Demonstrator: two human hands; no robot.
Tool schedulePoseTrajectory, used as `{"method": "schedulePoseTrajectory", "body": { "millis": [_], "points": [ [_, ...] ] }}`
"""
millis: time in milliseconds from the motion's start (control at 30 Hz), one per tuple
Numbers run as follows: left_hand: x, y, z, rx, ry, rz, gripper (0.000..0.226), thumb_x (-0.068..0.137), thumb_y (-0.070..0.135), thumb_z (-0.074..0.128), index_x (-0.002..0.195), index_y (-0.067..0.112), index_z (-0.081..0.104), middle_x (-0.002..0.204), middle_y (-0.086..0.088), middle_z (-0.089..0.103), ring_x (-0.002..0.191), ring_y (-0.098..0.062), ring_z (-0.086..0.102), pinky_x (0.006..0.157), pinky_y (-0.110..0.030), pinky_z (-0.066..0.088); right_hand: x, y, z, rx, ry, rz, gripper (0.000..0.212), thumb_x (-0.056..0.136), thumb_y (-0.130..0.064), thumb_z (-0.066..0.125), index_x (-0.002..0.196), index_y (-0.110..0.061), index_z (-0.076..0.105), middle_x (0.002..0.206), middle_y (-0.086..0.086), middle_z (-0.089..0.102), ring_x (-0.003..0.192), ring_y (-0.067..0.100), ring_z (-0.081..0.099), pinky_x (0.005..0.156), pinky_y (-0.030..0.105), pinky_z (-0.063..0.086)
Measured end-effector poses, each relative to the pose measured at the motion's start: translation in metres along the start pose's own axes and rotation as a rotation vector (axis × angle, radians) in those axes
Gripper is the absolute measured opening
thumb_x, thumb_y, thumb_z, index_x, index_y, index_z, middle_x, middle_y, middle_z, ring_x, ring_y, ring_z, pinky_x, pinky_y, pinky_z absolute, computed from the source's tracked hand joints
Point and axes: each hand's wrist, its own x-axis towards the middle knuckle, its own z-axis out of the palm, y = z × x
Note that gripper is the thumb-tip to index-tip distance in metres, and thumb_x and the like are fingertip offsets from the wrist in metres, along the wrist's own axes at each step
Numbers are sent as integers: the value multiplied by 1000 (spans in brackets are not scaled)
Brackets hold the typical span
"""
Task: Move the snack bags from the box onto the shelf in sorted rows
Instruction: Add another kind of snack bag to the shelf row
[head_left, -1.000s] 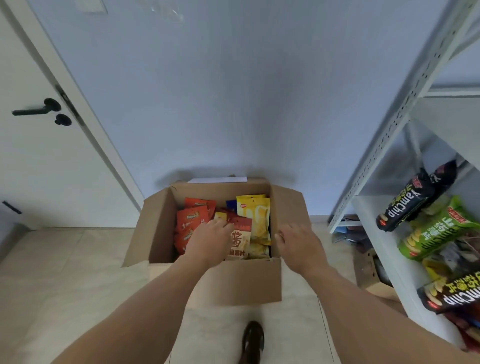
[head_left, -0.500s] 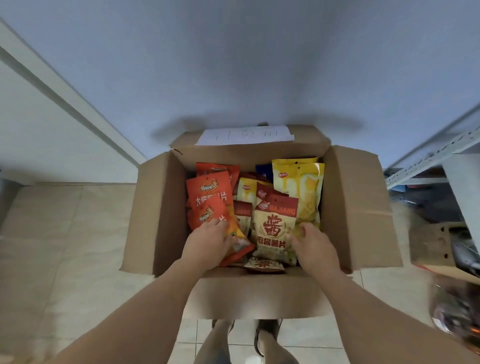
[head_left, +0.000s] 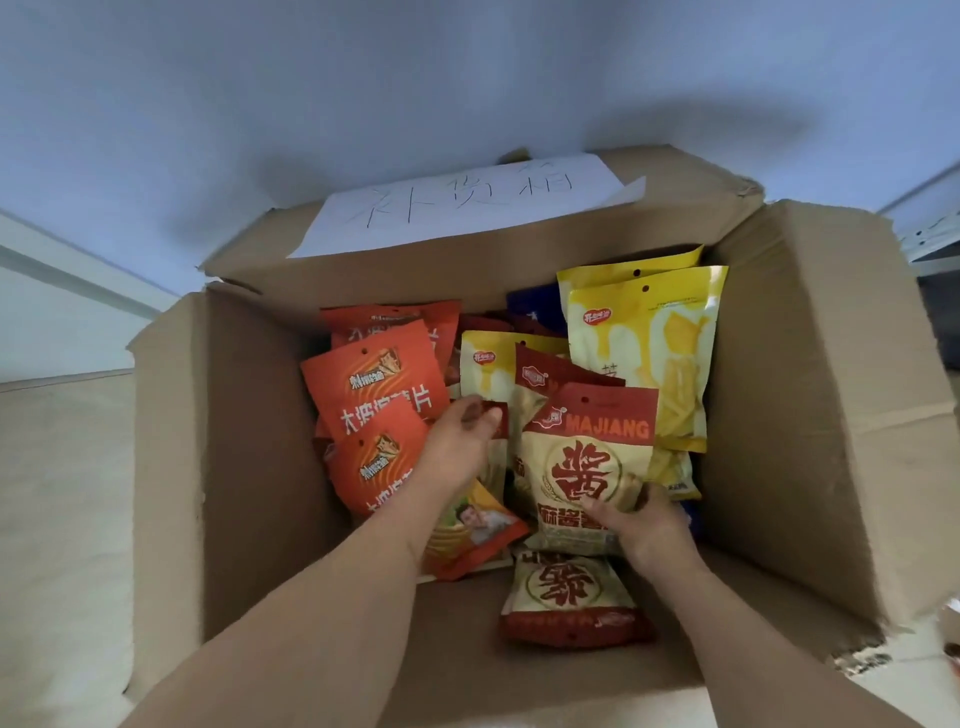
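MAJIANG bag (head_left: 587, 467) gripped at near right corner by right hand (head_left: 647, 525). Red bag top (head_left: 496, 421) pinched by left hand (head_left: 457, 452), mid box (head_left: 249, 467).

Two forearms enter from the lower edge of the frame, both bare as far as the view reaches; no sleeve or cuff shows on either. The left hand (head_left: 457, 457) is bare: no glove, ring, watch or strap on the visible wrist. The right hand (head_left: 647, 525) is likewise bare, its wrist unadorned. Fingernails that show are short and unpainted. Upper arms and torso lie outside the view.
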Motion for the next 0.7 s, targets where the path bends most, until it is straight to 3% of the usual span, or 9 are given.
{"method": "schedulePoseTrajectory", "body": {
  "millis": [133, 233, 300, 433, 533, 633, 700],
  "points": [
    [43, 1, 19, -153, -107, -41, 55, 101, 24, 58, 152, 16, 38, 151, -1, 49, 132, -19, 49, 108, -33, 40, 15, 10, 0, 3, -113, 5, 48, 83, -29, 80, 123, -20, 55, 105, -11, 61, 98, 11, 55, 78, 27, 46],
    [57, 0, 30, -214, -244, -82, 53, 98, 20, 63, 147, 18, 44, 139, 4, 56, 109, -8, 58, 90, -26, 48, 22, 13, -6, 51, -192, 1, 28, 87, -22, 76, 106, -27, 56, 93, -20, 54, 84, 1, 50, 63, 16, 39],
    [66, -8, 35, -151, -311, -119, 45, 98, 23, 63, 141, 21, 51, 132, 6, 62, 102, -6, 60, 91, -29, 49, 27, 15, -11, 104, -263, 8, 24, 87, -19, 75, 98, -31, 57, 94, -20, 55, 83, -4, 49, 62, 14, 38],
    [83, -19, 36, -23, -396, -191, 35, 102, 16, 54, 137, 21, 57, 129, 1, 66, 112, -15, 62, 103, -36, 50, 35, 19, -12, 144, -389, 65, 34, 84, -17, 78, 110, -30, 60, 109, -12, 62, 94, 3, 54, 70, 17, 43],
    [92, -18, 39, 105, -467, -174, 33, 99, 15, 58, 131, 20, 62, 127, -2, 67, 110, -17, 62, 96, -31, 52, 36, 21, -11, 125, -435, 105, 36, 83, -24, 79, 114, -31, 61, 114, -12, 64, 99, 5, 56, 73, 19, 45],
    [98, -21, 43, 71, -529, -202, 31, 90, 11, 69, 119, 20, 69, 121, -3, 72, 112, -21, 65, 102, -37, 51, 35, 23, -21, 196, -444, 146, 48, 76, -33, 83, 120, -31, 63, 121, -10, 68, 113, 12, 59, 99, 34, 49],
    [96, -24, 44, -34, -554, -238, 35, 86, 11, 75, 120, 18, 70, 116, -3, 75, 113, -23, 67, 104, -42, 50, 31, 23, -32, 310, -406, 145, 60, 69, -38, 85, 124, -31, 63, 121, -8, 71, 118, 18, 60, 112, 45, 41]
  ]
}}
